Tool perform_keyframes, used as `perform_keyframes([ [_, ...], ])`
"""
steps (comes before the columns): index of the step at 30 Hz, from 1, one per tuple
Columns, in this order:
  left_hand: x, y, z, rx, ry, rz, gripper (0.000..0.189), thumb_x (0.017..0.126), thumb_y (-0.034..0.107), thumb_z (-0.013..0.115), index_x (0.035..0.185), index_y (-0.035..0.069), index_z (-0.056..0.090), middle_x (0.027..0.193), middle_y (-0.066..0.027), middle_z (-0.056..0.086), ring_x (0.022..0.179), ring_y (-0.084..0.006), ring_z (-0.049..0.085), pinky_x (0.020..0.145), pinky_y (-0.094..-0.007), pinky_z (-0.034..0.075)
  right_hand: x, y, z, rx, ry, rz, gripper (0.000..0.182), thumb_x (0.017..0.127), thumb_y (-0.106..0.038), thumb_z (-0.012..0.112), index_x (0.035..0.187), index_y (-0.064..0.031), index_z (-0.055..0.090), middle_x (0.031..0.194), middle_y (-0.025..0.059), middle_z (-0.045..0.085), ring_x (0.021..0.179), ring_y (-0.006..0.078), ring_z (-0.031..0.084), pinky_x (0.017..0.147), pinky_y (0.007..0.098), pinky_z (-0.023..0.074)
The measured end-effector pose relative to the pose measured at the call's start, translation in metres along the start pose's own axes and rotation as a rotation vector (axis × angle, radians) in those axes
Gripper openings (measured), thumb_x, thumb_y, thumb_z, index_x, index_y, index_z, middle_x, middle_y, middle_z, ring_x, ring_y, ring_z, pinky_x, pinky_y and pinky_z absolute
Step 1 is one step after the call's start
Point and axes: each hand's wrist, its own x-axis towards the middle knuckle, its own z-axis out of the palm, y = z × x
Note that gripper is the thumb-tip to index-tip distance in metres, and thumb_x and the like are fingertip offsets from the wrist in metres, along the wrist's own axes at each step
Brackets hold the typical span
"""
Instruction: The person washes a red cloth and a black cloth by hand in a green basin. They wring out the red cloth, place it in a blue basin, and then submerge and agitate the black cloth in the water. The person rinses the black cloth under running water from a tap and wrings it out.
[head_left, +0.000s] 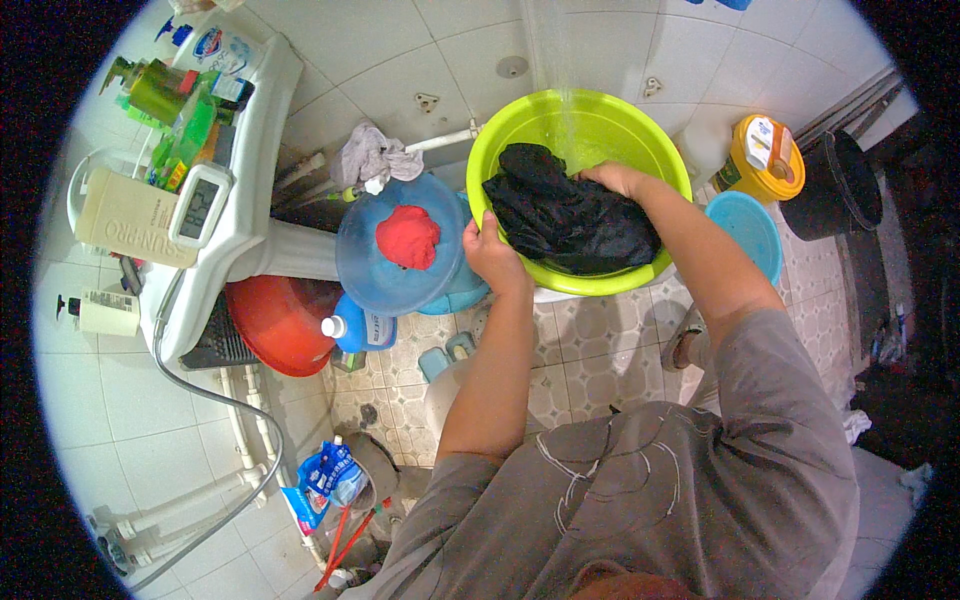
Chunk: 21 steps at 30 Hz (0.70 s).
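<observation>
In front of me is a lime-green plastic basin (667, 154). A bunched, wet-looking black cloth garment (570, 217) lies in it, heaped towards the near left side. My left hand (496, 259) grips the basin's left rim, thumb on top. Inside the basin, my right hand (619, 180) has its fingers at the far edge of the black garment and appears to pinch it; the fingertips are partly hidden by the cloth. A thin streak that looks like falling water (566, 120) comes down at the basin's far side.
Left of the basin, a blue basin (360, 262) holds a red cloth (409, 236). Bottles crowd a white pedestal sink (259, 142). Below are a red basin (274, 330) and a blue bottle (364, 324). At right stand a yellow tub (750, 184), a light-blue basin (746, 225) and a black bucket (832, 187).
</observation>
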Motion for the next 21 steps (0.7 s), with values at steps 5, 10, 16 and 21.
perform_keyframes([
  [5,0.002,-0.001,-0.004,0.005,-0.021,0.002,0.024,0.088,0.015,0.054,0.101,-0.005,0.052,0.088,-0.006,0.058,0.074,-0.0116,0.053,0.069,-0.0243,0.044,-0.006,-0.008,0.001,0.057,-0.01,-0.017,0.033,0.086,-0.033,0.045,0.111,-0.0161,0.059,0.109,0.0168,0.059,0.099,0.0308,0.057,0.088,0.0359,0.0415],
  [10,0.001,0.0,-0.001,0.008,-0.02,-0.008,0.024,0.088,0.015,0.054,0.101,-0.005,0.052,0.088,-0.0064,0.058,0.075,-0.0118,0.053,0.07,-0.0244,0.044,-0.005,-0.004,0.002,0.18,0.013,0.033,0.034,0.084,-0.036,0.049,0.107,-0.014,0.062,0.104,0.0152,0.061,0.094,0.0273,0.058,0.086,0.0351,0.0423],
  [16,0.002,-0.002,-0.002,-0.025,-0.009,-0.001,0.02,0.087,0.014,0.054,0.098,-0.003,0.053,0.085,-0.0051,0.058,0.071,-0.0116,0.053,0.067,-0.0242,0.044,-0.009,-0.013,0.001,0.197,0.054,0.066,0.037,0.08,-0.037,0.052,0.101,-0.0096,0.065,0.102,0.0124,0.063,0.089,0.023,0.06,0.085,0.0335,0.0427],
  [21,0.002,-0.003,0.0,-0.02,0.019,0.02,0.015,0.086,0.014,0.054,0.092,0.0,0.055,0.079,-0.0035,0.059,0.066,-0.0115,0.054,0.061,-0.0246,0.044,-0.007,-0.011,0.002,0.219,0.002,0.077,0.034,0.084,-0.033,0.047,0.107,-0.0131,0.063,0.108,0.0142,0.061,0.096,0.0242,0.058,0.088,0.0332,0.0409],
])
